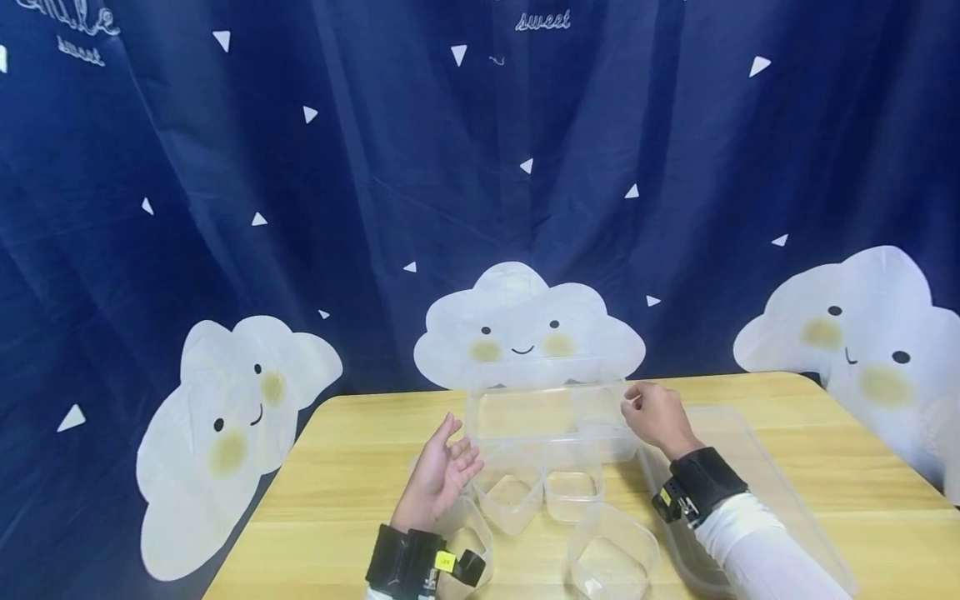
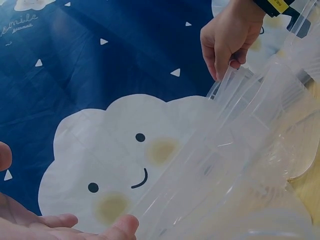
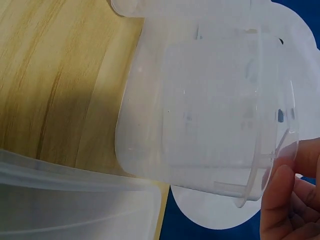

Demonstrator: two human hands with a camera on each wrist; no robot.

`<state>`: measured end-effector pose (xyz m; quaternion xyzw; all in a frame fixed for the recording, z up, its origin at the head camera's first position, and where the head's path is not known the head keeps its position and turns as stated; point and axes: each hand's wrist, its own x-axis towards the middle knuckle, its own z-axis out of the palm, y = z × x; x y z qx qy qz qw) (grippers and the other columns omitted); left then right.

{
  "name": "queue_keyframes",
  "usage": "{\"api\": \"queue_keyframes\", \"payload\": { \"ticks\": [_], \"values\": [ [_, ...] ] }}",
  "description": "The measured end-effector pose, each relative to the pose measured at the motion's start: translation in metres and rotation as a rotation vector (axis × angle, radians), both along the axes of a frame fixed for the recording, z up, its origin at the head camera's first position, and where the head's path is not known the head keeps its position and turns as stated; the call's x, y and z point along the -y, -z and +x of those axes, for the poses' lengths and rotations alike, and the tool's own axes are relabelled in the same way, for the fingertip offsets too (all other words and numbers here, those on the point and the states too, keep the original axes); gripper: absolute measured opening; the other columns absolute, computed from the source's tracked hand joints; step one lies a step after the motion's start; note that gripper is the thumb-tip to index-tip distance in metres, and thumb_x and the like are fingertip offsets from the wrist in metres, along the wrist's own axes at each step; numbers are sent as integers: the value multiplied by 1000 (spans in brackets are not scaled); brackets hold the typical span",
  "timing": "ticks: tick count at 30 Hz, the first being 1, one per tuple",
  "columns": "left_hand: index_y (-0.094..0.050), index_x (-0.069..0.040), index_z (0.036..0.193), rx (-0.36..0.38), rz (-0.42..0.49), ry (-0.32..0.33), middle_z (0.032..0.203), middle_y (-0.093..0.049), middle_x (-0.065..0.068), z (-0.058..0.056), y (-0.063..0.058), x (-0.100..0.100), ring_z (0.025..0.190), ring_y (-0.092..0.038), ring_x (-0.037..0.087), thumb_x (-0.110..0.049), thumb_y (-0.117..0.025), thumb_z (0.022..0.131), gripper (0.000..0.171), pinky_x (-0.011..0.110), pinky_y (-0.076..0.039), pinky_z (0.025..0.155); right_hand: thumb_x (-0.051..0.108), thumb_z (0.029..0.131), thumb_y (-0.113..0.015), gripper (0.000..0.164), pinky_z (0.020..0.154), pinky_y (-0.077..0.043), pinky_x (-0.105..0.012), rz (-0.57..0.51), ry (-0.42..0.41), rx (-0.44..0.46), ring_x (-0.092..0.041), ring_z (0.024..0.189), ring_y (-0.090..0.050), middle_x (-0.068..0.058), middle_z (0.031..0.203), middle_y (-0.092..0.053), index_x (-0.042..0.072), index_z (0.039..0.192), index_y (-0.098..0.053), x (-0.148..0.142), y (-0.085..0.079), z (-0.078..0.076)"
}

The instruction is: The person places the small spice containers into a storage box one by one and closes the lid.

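While the right hand [image 1: 662,418] is pinching the large clear container [image 1: 521,417] at its rim, the left hand [image 1: 437,477] is hovering nearby, fingers loosely extended; the container is occupying the desk's [image 1: 322,500] far side, behind smaller tubs [image 1: 613,554].

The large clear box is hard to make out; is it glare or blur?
Right wrist view: mostly haze and transparency, since the large clear box lets the pale printed cloud show through, and a soft darker patch on the tabletop may be shadow; left wrist view: thin glints streak the box's walls; head view: faint outline, no obvious motion blur.
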<state>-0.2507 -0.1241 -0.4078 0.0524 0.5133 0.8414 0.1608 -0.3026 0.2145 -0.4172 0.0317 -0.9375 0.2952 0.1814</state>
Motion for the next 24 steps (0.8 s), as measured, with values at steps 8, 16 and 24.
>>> {"api": "queue_keyframes", "payload": {
  "ticks": [8, 16, 24],
  "values": [
    [9, 5, 150, 5, -4, -10, 148, 17, 41, 0, 0, -2, 139, 5, 54, -42, -33, 104, 77, 52, -15, 114, 8, 83, -61, 17, 62, -49, -42, 6, 6, 28, -26, 69, -60, -10, 74, -66, -6, 90, -68, 0, 0, -1],
    [9, 5, 150, 1, -11, -5, 148, 17, 41, 0, 1, -2, 139, 5, 54, -44, -33, 104, 80, 52, -15, 114, 6, 79, -63, 8, 65, -49, -44, 21, 7, 11, -28, 70, -60, -8, 72, -64, 0, 79, -68, 0, 3, -2],
    [9, 5, 150, -1, -13, -7, 148, 17, 41, 0, 0, -2, 139, 5, 53, -42, -31, 104, 77, 52, -15, 114, 4, 76, -62, 5, 61, -47, -43, 56, 6, -12, -29, 65, -57, -9, 69, -63, 1, 73, -65, 3, 2, -2]
  ]
}}
